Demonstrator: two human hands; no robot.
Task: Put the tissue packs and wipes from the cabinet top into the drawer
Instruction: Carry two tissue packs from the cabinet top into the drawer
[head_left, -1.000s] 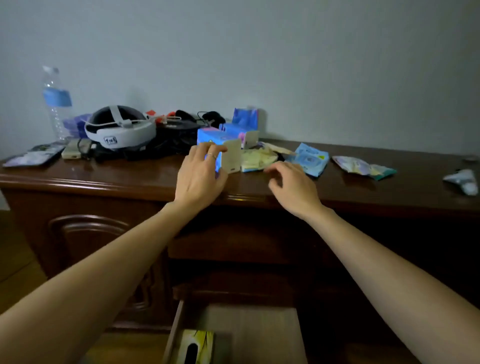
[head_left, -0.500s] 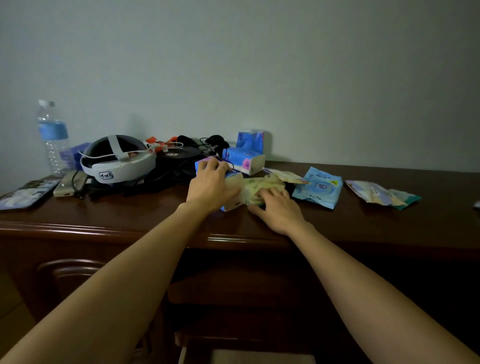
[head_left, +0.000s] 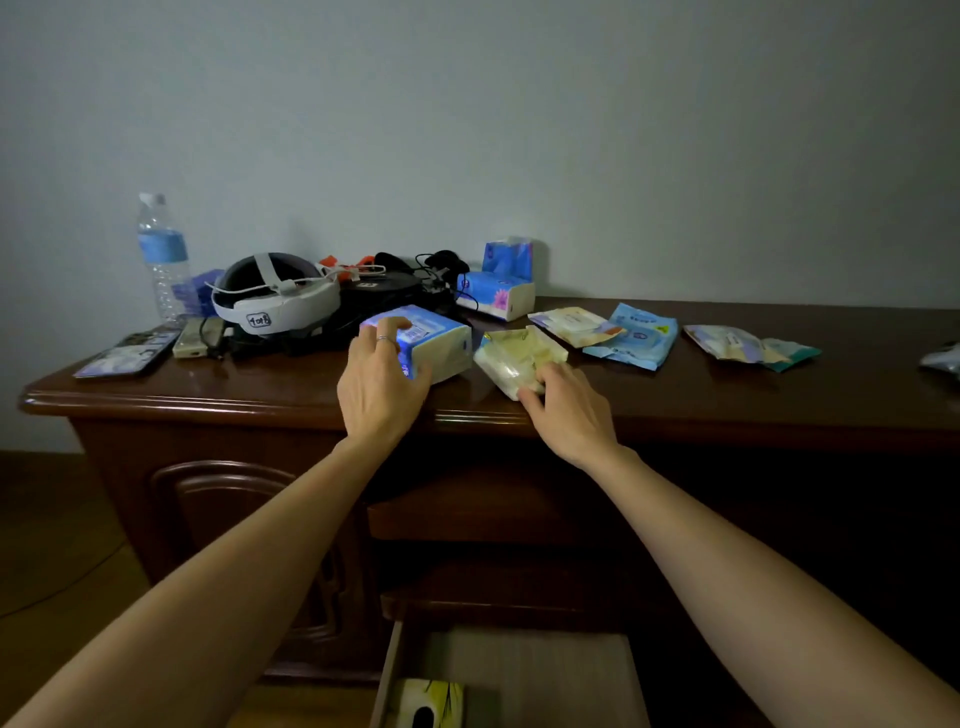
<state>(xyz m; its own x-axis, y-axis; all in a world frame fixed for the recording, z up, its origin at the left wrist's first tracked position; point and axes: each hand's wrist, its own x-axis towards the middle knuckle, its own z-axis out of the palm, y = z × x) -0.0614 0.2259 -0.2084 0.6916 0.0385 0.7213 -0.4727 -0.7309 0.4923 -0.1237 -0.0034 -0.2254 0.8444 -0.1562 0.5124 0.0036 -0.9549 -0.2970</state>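
Dark glossy wood everywhere: the cabinet top (head_left: 156, 387) is a polished brown worktop with a rounded moulded edge, sitting against a plain pale wall in pretty dim light.

Mid-frame, the left hand (head_left: 382, 384) is wrapped over a blue soft tissue pack (head_left: 428, 338), a squishy brick shape in shiny plastic film, fingers on top and thumb at its near end. Just right of it, the right hand (head_left: 563, 402) has its fingers curled on the near corner of a pale yellow wipes pouch (head_left: 517, 358), crinkly and flat-ish; looks like a pinch grip, but I can't be sure from this angle.

Further right on the worktop lie a cream sachet (head_left: 571, 325), a blue wipes packet (head_left: 636, 343) touching it, and a crumpled pouch (head_left: 743, 345) near the right edge. Behind, two more blue tissue packs (head_left: 501, 291) sit stacked by the wall.

Upper left: a clear plastic water bottle (head_left: 161, 254), a white curved headset (head_left: 272, 304) and tangled black cables.

Bottom centre, the drawer (head_left: 519, 670) is open with a light wooden floor and a yellow tissue box (head_left: 428, 701) inside.
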